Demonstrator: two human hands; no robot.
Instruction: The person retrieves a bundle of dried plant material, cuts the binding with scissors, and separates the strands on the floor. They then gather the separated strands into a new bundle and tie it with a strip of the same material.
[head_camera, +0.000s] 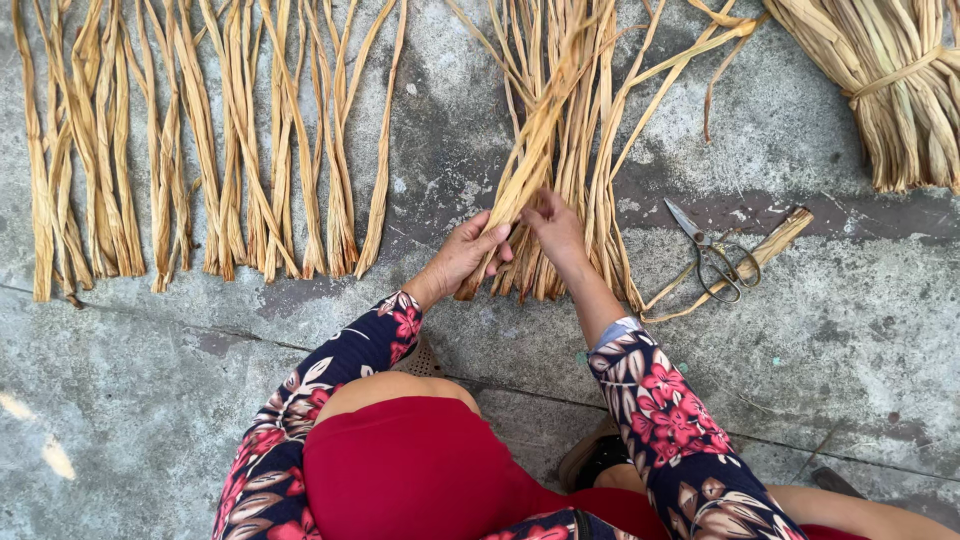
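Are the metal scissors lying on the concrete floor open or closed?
Closed, or nearly so: the metal scissors lie flat on the grey concrete floor, blades together in one point, loop handles side by side.

- An outdoor or yard-like craft working place is suggested, rather than a furnished room.
- A rough, stained concrete floor (800, 330) with cracks is used as the work surface.
- Dried plant-fibre strips (200, 150) are laid out in rows directly on it.
- A tied bundle of the same fibre (890, 90) is kept nearby.
- Metal scissors (715, 258) are left on the ground.
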